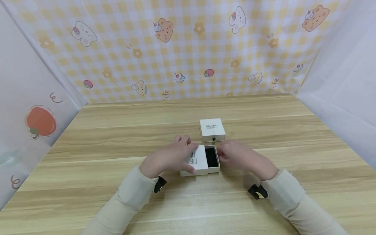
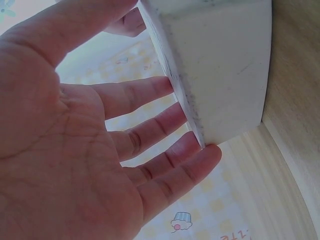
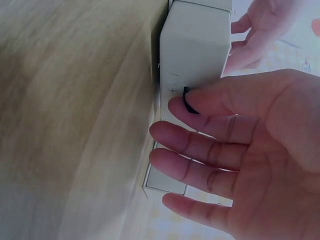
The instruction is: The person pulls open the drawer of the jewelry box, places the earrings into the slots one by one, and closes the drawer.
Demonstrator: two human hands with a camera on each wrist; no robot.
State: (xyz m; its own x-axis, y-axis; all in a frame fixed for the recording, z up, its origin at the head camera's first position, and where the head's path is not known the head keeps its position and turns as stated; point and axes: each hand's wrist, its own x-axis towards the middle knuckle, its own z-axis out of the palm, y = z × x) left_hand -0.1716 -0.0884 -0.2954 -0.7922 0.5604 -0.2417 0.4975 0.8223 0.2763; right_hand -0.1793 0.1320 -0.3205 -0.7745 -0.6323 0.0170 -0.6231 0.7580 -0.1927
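A small white drawer box with printed lettering lies on the table, its sleeve to the left and its drawer partly out on the right, showing a black lining. My left hand grips the sleeve, thumb along the near side and fingers across the top and far edge. In the left wrist view, the fingertips press the edge of the white box. My right hand pinches the black pull tab on the drawer's front between thumb and index finger, the other fingers loosely extended.
Just behind stands a second white box, closed, with a dark pull tab facing me. The wood-grain table reaches back to a yellow checked cloth. Pale cloth hangs at both sides.
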